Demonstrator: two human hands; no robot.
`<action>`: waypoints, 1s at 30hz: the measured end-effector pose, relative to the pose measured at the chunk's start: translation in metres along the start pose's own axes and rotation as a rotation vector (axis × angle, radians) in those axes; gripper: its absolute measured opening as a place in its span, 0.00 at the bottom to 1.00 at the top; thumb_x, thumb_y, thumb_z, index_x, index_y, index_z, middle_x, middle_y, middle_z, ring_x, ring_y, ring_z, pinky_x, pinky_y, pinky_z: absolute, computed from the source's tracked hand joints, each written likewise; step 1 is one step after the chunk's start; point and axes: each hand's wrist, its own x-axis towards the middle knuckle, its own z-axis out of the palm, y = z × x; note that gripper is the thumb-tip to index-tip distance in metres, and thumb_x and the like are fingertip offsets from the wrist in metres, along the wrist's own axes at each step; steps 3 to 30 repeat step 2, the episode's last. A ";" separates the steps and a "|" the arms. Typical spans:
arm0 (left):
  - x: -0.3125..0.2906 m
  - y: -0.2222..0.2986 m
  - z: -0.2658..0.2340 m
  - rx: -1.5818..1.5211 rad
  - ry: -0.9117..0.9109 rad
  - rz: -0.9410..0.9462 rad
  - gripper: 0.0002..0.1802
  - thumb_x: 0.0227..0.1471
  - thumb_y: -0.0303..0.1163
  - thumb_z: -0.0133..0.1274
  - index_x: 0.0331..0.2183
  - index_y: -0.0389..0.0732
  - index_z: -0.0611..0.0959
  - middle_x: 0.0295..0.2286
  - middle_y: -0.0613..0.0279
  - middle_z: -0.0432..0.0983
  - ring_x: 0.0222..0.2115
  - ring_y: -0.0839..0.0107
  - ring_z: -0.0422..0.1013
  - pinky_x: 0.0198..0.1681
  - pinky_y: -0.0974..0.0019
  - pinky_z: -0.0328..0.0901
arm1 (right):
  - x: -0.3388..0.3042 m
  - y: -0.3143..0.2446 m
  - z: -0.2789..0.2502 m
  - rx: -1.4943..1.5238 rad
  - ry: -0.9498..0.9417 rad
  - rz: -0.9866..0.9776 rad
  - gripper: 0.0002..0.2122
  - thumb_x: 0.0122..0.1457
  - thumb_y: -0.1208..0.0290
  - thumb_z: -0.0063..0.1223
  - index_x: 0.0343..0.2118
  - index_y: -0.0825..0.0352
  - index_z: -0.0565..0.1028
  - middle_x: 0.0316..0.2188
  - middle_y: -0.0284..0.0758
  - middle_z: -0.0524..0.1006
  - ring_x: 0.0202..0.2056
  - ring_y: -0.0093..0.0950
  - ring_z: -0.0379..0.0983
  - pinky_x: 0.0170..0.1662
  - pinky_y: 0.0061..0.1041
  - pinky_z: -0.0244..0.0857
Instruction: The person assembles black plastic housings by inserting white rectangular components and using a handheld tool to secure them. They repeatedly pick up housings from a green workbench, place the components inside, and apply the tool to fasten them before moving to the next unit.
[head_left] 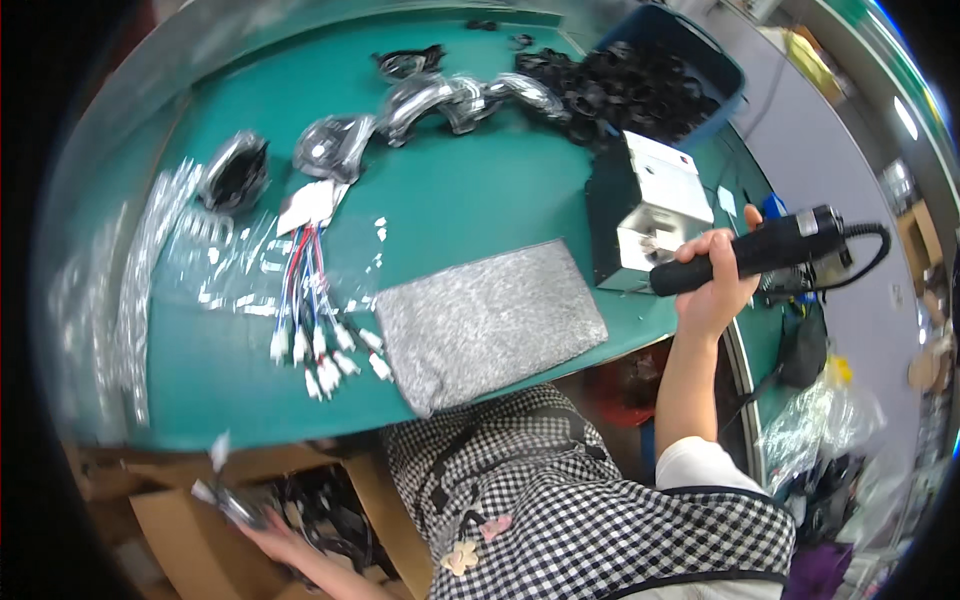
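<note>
My right hand (715, 285) is wrapped around a black, corded, cylindrical power tool (775, 248), which looks like an electric screwdriver. It is held over the table's right front edge, beside a white-and-black box-shaped machine (655, 200). Low on the left, my left hand (272, 540) holds a small, shiny, dark part with a white connector (232, 503). Motion blurs that part, so its exact kind is unclear. Below it, an open cardboard box (185, 535) contains dark parts. A grey fibrous pad (490, 325) lies at the table's front.
Wire bundles with white connectors (318, 340) lie left of the pad on clear plastic. Behind them are several bagged black parts (335, 148). A blue bin (725, 75) heaped with black rings stands at the back right of the green table (480, 190).
</note>
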 end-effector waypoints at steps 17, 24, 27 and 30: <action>0.060 -0.050 -0.049 -0.282 -0.386 -0.060 0.33 0.56 0.43 0.45 0.60 0.44 0.58 0.60 0.54 0.51 0.60 0.58 0.49 0.60 0.51 0.51 | 0.026 0.005 -0.018 -0.046 0.045 -0.079 0.25 0.50 0.82 0.52 0.52 0.74 0.60 0.19 0.32 0.69 0.18 0.23 0.69 0.24 0.22 0.65; 0.060 -0.050 -0.049 -0.282 -0.386 -0.060 0.33 0.56 0.43 0.45 0.60 0.44 0.58 0.60 0.54 0.51 0.60 0.58 0.49 0.60 0.51 0.51 | 0.026 0.005 -0.018 -0.046 0.045 -0.079 0.25 0.50 0.82 0.52 0.52 0.74 0.60 0.19 0.32 0.69 0.18 0.23 0.69 0.24 0.22 0.65; 0.060 -0.050 -0.049 -0.282 -0.386 -0.060 0.33 0.56 0.43 0.45 0.60 0.44 0.58 0.60 0.54 0.51 0.60 0.58 0.49 0.60 0.51 0.51 | 0.026 0.005 -0.018 -0.046 0.045 -0.079 0.25 0.50 0.82 0.52 0.52 0.74 0.60 0.19 0.32 0.69 0.18 0.23 0.69 0.24 0.22 0.65; 0.060 -0.050 -0.049 -0.282 -0.386 -0.060 0.33 0.56 0.43 0.45 0.60 0.44 0.58 0.60 0.54 0.51 0.60 0.58 0.49 0.60 0.51 0.51 | 0.026 0.005 -0.018 -0.046 0.045 -0.079 0.25 0.50 0.82 0.52 0.52 0.74 0.60 0.19 0.32 0.69 0.18 0.23 0.69 0.24 0.22 0.65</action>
